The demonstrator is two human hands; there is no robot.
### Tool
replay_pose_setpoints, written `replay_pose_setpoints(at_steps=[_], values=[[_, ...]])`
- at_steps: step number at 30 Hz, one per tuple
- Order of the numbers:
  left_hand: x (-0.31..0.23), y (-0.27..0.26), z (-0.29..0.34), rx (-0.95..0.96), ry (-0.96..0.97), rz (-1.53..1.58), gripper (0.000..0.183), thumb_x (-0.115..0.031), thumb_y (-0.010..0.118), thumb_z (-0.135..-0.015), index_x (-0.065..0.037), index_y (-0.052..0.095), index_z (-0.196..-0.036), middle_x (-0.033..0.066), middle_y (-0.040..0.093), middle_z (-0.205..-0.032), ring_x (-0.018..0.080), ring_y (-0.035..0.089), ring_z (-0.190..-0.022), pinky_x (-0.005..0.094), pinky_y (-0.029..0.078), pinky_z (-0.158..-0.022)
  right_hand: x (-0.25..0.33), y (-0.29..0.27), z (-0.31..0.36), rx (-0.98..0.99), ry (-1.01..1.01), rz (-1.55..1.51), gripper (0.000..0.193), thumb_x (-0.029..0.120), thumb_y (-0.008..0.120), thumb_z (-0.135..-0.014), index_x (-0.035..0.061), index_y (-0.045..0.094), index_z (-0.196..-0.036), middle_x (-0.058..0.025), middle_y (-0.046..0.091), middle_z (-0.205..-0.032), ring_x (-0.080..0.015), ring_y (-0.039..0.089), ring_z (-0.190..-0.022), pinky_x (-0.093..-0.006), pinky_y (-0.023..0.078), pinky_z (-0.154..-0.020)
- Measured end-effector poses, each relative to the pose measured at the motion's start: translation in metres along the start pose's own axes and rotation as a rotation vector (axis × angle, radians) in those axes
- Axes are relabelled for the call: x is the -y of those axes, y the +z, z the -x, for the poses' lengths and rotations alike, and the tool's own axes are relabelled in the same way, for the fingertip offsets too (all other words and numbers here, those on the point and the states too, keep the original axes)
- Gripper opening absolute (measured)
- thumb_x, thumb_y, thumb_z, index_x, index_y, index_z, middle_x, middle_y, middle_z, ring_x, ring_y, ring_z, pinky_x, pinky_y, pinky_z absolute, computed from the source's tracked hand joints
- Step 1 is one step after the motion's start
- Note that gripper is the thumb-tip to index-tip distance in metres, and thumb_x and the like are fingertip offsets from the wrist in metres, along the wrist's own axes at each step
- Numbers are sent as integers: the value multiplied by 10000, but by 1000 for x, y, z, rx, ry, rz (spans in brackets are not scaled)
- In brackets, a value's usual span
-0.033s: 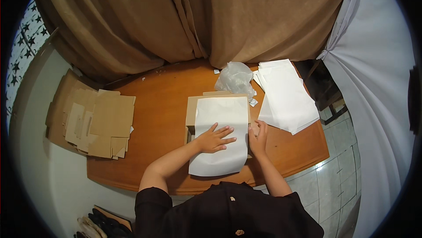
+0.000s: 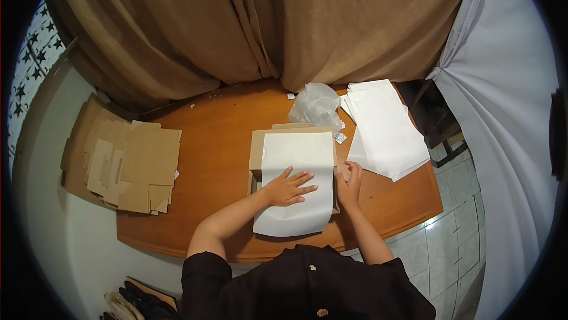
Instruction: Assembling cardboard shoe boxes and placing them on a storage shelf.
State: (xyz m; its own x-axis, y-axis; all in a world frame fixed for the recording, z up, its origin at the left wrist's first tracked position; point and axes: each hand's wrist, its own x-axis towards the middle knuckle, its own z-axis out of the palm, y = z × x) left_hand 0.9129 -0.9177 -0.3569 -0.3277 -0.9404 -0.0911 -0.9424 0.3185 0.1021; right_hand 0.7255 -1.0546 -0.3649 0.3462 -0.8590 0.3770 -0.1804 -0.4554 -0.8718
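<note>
Brown, heavy fabric curtains (image 2: 355, 18) hang behind the far edge of an orange-brown wooden table (image 2: 213, 136), and pale, gathered cloth (image 2: 509, 119) drops beyond its right edge. From where I stand, a light-brown cardboard box (image 2: 255, 148) sits right of the table's middle, toward the front edge, with a large white rectangular paper sheet (image 2: 296, 151) lying over it, its near end curving down past the box. The person's left hand (image 2: 290, 188) rests palm-down on the sheet, fingers spread wide and gripping nothing. Beside the box's right side, the right hand (image 2: 348, 187) has its fingers loosely bent; I can't tell whether they have hold of the cardboard. Flattened brown cardboard pieces (image 2: 151, 154) are stacked at the table's left edge. Near the far edge lies a crumpled translucent plastic bag (image 2: 315, 106), just beside fanned white paper sheets (image 2: 387, 131) reaching toward the right edge.
</note>
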Motion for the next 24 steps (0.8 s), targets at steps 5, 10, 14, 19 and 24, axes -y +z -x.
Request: replay_pose_setpoints(at_steps=[5,10,14,19,24], values=[[4,22,-5,62,-29,66,508,-490,258,-946,-275,299,-1405,91,175,-1499,255,171,-1381,497,134,-1094,-41,0,-38,71,96,112,265,150,575,-808,53,549,-1053,-151,508,-1088,-321,480,-1021,-404,363,-906],[4,46,-13,174,-21,198,521,-463,252,-956,-249,235,-1431,158,143,-1494,319,152,-1378,519,135,-1089,-75,26,-81,215,20,631,259,209,567,-806,104,582,-1042,-81,549,-1083,-266,476,-1091,-580,266,-975],[5,53,-13,137,5,245,475,-381,304,-958,-226,313,-1406,164,204,-1476,293,190,-1370,493,149,-1093,-91,47,-105,199,-7,757,286,225,576,-809,129,572,-1078,-59,548,-1096,-238,461,-1124,-653,197,-992],[-2,-26,-8,381,-230,665,525,-468,465,-875,-122,519,-1265,182,448,-1329,294,412,-1247,424,291,-1046,-85,57,-119,295,104,812,328,249,619,-789,165,563,-1101,-55,522,-1110,-255,394,-1176,-659,170,-1003],[-17,-73,32,450,-273,712,600,-473,668,-740,-75,586,-1182,175,586,-1165,330,542,-1094,357,408,-954,-85,60,-122,252,143,796,264,236,629,-773,161,581,-1022,-46,529,-1082,-251,400,-1171,-663,172,-998]])
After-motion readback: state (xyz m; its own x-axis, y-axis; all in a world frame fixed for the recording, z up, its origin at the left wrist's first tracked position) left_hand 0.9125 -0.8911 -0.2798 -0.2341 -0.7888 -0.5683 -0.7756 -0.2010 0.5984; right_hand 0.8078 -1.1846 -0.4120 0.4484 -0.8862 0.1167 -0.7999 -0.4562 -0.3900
